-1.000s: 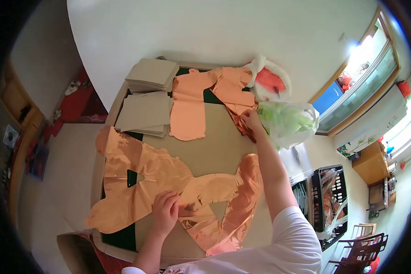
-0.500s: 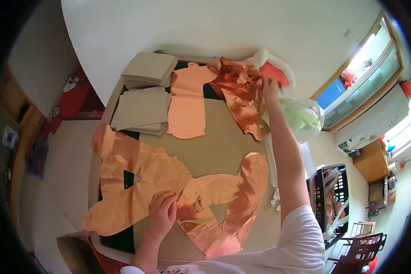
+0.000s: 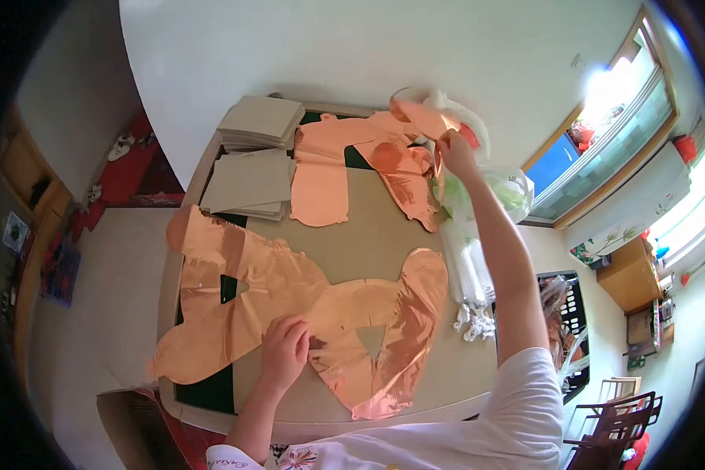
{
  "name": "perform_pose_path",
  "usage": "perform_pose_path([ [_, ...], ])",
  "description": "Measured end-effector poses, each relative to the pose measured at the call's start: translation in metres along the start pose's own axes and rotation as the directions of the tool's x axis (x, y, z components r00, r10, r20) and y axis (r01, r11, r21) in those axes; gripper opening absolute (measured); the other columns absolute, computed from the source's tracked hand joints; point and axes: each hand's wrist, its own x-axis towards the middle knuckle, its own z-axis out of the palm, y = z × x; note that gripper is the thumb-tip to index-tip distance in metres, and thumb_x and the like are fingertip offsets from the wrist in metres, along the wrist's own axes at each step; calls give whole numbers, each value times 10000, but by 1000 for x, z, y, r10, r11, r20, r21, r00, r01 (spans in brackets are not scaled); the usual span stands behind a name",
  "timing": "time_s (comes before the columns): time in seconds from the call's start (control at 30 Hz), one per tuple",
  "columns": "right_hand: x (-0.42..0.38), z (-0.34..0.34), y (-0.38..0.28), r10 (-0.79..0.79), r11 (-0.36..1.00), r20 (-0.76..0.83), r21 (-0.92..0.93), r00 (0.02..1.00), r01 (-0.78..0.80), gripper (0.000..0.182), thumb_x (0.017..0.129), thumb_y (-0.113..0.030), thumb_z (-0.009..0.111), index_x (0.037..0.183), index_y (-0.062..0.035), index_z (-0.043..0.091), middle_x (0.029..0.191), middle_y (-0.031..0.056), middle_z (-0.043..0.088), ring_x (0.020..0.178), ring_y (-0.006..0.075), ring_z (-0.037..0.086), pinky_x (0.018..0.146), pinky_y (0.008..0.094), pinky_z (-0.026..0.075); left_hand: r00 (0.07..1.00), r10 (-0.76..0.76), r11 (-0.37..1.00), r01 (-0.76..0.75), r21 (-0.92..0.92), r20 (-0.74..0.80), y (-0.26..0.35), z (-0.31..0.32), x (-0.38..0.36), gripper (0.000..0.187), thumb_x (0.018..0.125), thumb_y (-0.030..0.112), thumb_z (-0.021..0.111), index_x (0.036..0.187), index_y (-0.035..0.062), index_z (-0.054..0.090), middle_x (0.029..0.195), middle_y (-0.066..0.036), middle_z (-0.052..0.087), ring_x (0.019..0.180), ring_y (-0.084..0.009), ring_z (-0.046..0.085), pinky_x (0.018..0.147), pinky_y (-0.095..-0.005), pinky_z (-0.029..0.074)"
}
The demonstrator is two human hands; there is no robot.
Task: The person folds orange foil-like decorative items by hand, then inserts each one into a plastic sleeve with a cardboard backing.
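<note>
Flat, uninflated rose-gold foil balloons lie on the table. My left hand is closed at the near edge of the large foil balloon on the left, fingertips pinching where it meets a second foil balloon with a triangular hole. Far off at the right, my right hand pinches the edge of another foil balloon, whose upper part is lifted and folded over. Beside it, to the left, a long straight foil piece lies flat.
Two stacks of grey cardboard stand at the far left of the table. Along the right side lie a plastic bag with green contents and clear plastic packaging. A black crate is right of the table; a brown chair stands nearby.
My right hand has shifted the far foil balloon; its crumpled upper part is now spread and raised toward the back. My left hand stays at the near balloons.
</note>
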Motion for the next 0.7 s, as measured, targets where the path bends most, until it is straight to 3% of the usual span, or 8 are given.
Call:
perform_pose_path([
  [0.03,-16,-6,-26,56,998,-63,26,996,-54,196,885,-232,581,943,-45,591,891,179,660,825,365,651,733,446,498,999,-16,1000,17,-5,43,5,-1,-3,181,793,17,662,972,35,645,1046,-110,625,1011,-298,586,878,-388,475],
  [0.1,-53,1,-41,-56,986,134,-145,989,76,221,876,-240,576,937,-28,591,906,188,661,861,373,652,751,446,506,992,-9,1000,7,12,123,15,0,-15,216,799,43,662,1015,41,644,1102,-126,613,1072,-304,565,926,-397,456],
  [0.17,-119,-13,-108,113,955,301,-297,947,-19,213,902,-206,520,966,-8,565,794,202,649,796,330,669,726,435,514,979,40,997,-51,54,198,20,5,-31,266,811,83,660,1074,51,638,1185,-150,591,1157,-314,531,988,-423,426],
  [0.23,-166,-42,-171,407,912,567,-203,716,-357,248,898,-229,501,976,1,553,805,226,642,833,379,657,740,475,508,964,80,978,-125,165,252,22,12,-47,306,833,138,644,1128,60,623,1266,-169,547,1240,-321,470,1039,-470,369],
  [0.3,-230,-8,-143,125,980,428,-192,895,-45,267,883,-240,502,905,20,556,941,234,630,862,402,634,730,487,506,956,100,964,-162,211,276,18,21,-57,335,851,182,626,1166,68,611,1328,-180,508,1296,-328,424,1072,-511,322],
  [0.43,-318,-24,-174,145,989,605,-82,783,-119,258,891,-231,497,932,22,520,926,234,609,878,406,613,746,483,486,960,109,967,-162,195,258,4,31,-63,348,875,213,595,1194,75,598,1365,-178,481,1323,-333,395,1088,-542,279],
  [0.57,-388,-21,-194,154,983,571,-5,806,-184,227,882,-231,538,962,-19,518,898,190,614,784,381,624,691,458,496,967,116,967,-162,195,225,-1,36,-64,343,881,204,588,1200,77,595,1362,-168,489,1324,-326,398,1093,-535,275],
  [0.7,-424,-14,-212,145,975,531,66,835,-212,209,882,-219,535,939,-19,509,917,191,609,794,384,617,690,462,492,970,149,966,-185,182,191,-4,40,-65,343,883,198,587,1202,75,590,1359,-162,493,1323,-321,399,1096,-531,273],
])
